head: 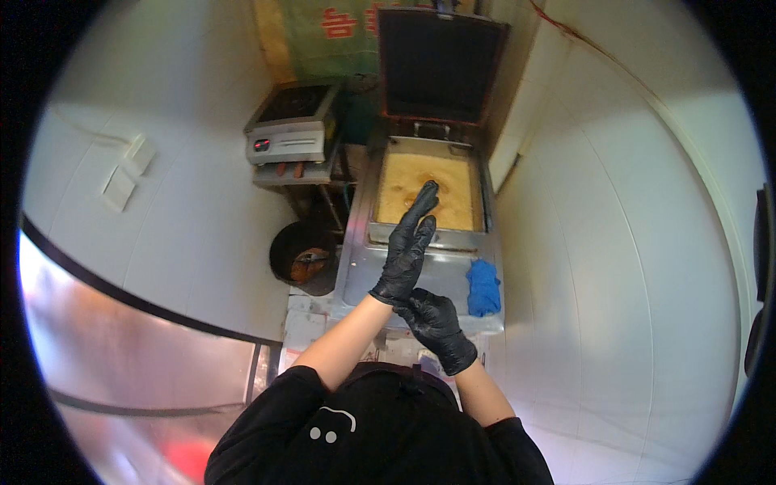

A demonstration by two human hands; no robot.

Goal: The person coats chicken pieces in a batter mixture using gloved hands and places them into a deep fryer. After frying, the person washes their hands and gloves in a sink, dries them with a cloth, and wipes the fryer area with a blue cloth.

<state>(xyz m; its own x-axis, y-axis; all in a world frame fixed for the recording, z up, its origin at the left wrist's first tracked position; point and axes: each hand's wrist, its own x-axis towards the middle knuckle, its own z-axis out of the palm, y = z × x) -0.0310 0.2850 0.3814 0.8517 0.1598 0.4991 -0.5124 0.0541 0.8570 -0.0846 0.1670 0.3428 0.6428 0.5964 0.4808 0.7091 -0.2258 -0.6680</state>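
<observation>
Both of my hands wear black disposable gloves. My left hand [410,245] stretches forward with straight fingers and a gap beside the thumb, and nothing is in it. At its wrist, my right hand [438,330] pinches the cuff of the left glove [388,296]. Beyond the left fingertips is a stainless-steel fryer [419,236] holding yellowish, foamy liquid [424,163]; from above, the fingers overlap part of it. The fryer's dark lid [441,63] stands raised at the back. A crumpled blue cloth [484,288] lies on the steel front surface, to the right of my hands.
An electric cooktop [291,118] with a lit red display sits on a stand at the left. Below it is a dark bucket [303,257] with brown contents. White walls close in on both sides; an outlet [139,153] is on the left wall [200,182].
</observation>
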